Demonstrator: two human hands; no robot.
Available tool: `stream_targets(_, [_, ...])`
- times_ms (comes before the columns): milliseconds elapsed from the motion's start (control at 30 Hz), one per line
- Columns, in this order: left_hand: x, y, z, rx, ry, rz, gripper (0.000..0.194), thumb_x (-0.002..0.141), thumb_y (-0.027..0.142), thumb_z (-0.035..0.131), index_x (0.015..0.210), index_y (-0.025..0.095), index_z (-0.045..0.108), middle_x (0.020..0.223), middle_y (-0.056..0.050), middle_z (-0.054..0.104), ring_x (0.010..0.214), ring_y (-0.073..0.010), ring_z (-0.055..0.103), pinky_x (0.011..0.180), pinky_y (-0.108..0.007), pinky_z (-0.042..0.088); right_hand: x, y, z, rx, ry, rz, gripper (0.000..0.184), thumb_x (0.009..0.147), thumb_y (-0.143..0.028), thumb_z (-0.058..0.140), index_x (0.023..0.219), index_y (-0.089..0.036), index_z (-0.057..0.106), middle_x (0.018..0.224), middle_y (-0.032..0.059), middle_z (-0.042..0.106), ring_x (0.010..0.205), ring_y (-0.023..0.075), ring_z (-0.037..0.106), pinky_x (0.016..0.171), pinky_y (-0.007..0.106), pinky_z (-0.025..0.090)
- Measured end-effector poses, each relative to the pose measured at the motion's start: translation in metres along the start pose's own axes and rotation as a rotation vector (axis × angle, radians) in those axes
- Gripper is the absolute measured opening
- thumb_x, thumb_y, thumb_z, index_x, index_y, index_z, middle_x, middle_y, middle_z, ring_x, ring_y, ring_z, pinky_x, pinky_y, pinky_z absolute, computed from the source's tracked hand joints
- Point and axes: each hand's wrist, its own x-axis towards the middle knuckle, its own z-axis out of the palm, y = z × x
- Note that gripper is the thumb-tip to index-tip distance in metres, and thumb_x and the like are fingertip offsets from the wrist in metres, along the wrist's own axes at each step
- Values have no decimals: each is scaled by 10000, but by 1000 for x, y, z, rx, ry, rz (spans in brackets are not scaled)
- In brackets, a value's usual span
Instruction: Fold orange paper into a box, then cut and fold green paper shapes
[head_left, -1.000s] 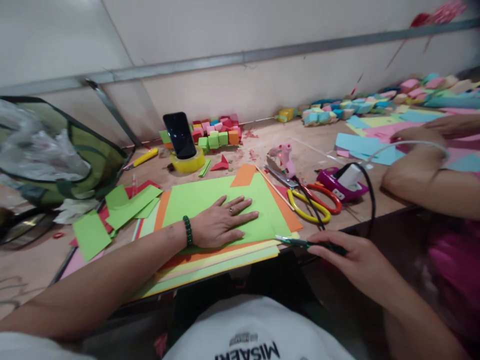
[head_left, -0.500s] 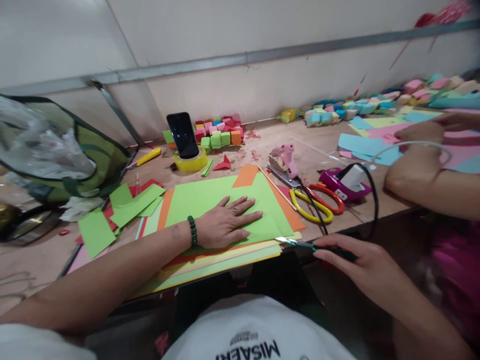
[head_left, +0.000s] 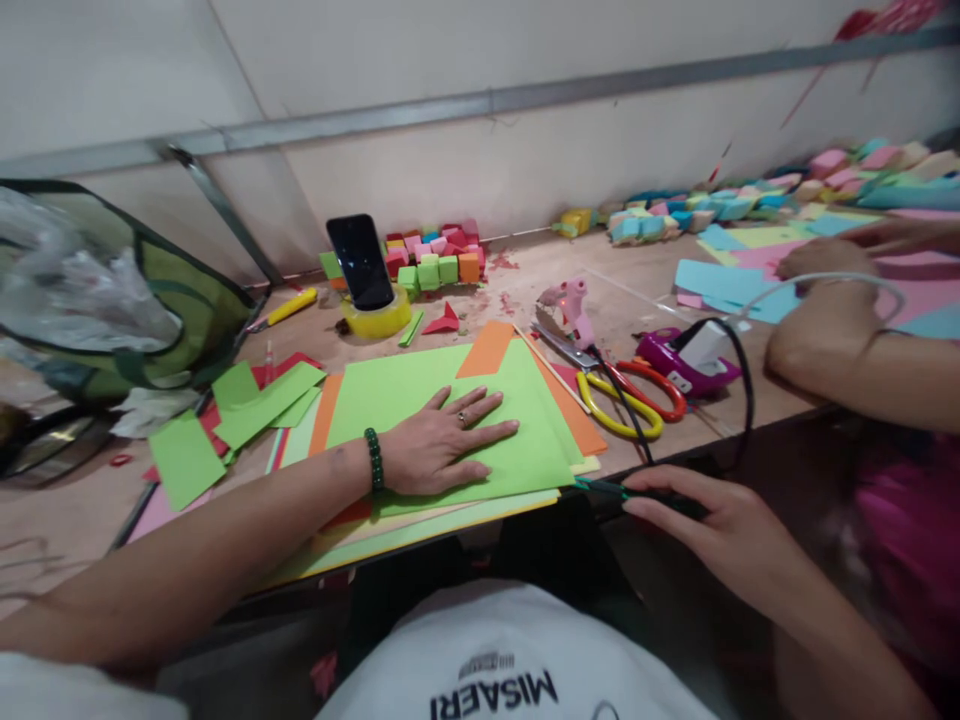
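My left hand [head_left: 439, 445] lies flat with fingers spread on a light green paper sheet [head_left: 405, 380]. This sheet tops a stack of coloured paper [head_left: 450, 530] at the table's front edge. In my right hand [head_left: 697, 510] is a utility knife [head_left: 611, 489] with a dark green and black handle. Its tip end is at the front right corner of the green sheet, and the blade is hidden beneath the paper. An orange strip [head_left: 487, 350] lies on the sheet's far edge. Just right of the stack are scissors [head_left: 619, 405] with yellow and orange handles.
A pink glue gun [head_left: 574, 310] and a purple power strip [head_left: 690, 365] with cables stand right. A phone [head_left: 361, 260] leans on a tape roll [head_left: 375, 315], before paper cubes [head_left: 435, 270]. Green scraps [head_left: 262, 410] and a bag [head_left: 135, 280] are left. A co-worker's arm [head_left: 840, 340] rests right.
The knife's blade, visible beside the stack before, has gone under the green sheet's front right corner. That sheet's front edge now sits slightly nearer to me. My left hand stays flat on it.
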Motion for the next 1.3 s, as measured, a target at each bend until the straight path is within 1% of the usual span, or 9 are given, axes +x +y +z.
stream_targets(67, [1, 1, 1, 10, -7, -6, 590, 938, 542, 316, 1478, 335, 203, 1577, -87, 89, 1438, -334, 93, 1095, -616, 53, -1, 0, -1, 12, -7, 7, 303, 746, -515, 647, 836, -237, 724, 845, 20, 737, 744, 207, 675, 613, 254, 540])
stream_targets(233, [1, 1, 2, 11, -1, -5, 592, 935, 550, 309, 1478, 338, 204, 1579, -81, 91, 1437, -336, 96, 1095, -609, 53, -6, -3, -4, 49, -12, 37, 322, 714, -538, 662, 796, -234, 730, 802, 26, 732, 719, 209, 673, 560, 245, 540])
stream_targets(333, [0, 0, 3, 10, 4, -1, 590, 936, 548, 307, 1478, 343, 197, 1580, -77, 90, 1436, -338, 99, 1093, -610, 57, -6, -6, -4, 54, -7, 29, 326, 714, -543, 659, 788, -234, 730, 808, 29, 731, 733, 213, 672, 551, 242, 539])
stream_targets(500, [0, -1, 4, 22, 15, 6, 591, 938, 551, 298, 1478, 332, 203, 1577, -90, 91, 1439, -330, 93, 1093, -611, 62, -5, -10, -2, 44, -30, 32, 318, 714, -537, 664, 777, -232, 731, 772, 27, 726, 692, 202, 666, 531, 233, 534])
stream_targets(633, [0, -2, 5, 16, 30, 10, 594, 936, 555, 302, 1477, 327, 214, 1576, -88, 103, 1433, -345, 112, 1092, -619, 75, -4, -11, 1, 41, -22, -9, 322, 726, -534, 649, 793, -230, 731, 811, 37, 734, 734, 216, 673, 549, 244, 543])
stream_targets(867, [0, -3, 6, 46, 25, 7, 603, 933, 570, 280, 1480, 331, 193, 1577, -93, 90, 1439, -326, 95, 1086, -629, 95, -3, -18, 4, 39, -26, -32, 297, 730, -510, 657, 790, -229, 731, 811, 37, 733, 733, 208, 675, 540, 234, 537])
stream_targets(1000, [0, -2, 5, 45, 30, 10, 596, 936, 563, 281, 1478, 328, 201, 1575, -99, 99, 1440, -320, 96, 1086, -631, 98, -3, -19, 7, 34, -48, -41, 300, 724, -517, 659, 767, -228, 730, 767, 31, 729, 697, 203, 673, 513, 230, 528])
stream_targets(1167, [0, -1, 4, 43, 32, 9, 594, 938, 548, 296, 1476, 307, 222, 1571, -118, 110, 1437, -329, 107, 1080, -642, 103, -3, -19, 10, 17, 2, -32, 278, 718, -492, 671, 793, -231, 730, 788, 27, 735, 698, 199, 673, 522, 227, 534])
stream_targets(1300, [-1, -1, 4, 32, 38, 15, 599, 936, 548, 304, 1476, 302, 222, 1569, -119, 117, 1436, -330, 111, 1079, -643, 104, -7, -19, 5, 12, -13, -21, 275, 708, -494, 673, 776, -235, 734, 765, 26, 735, 663, 202, 675, 479, 224, 528])
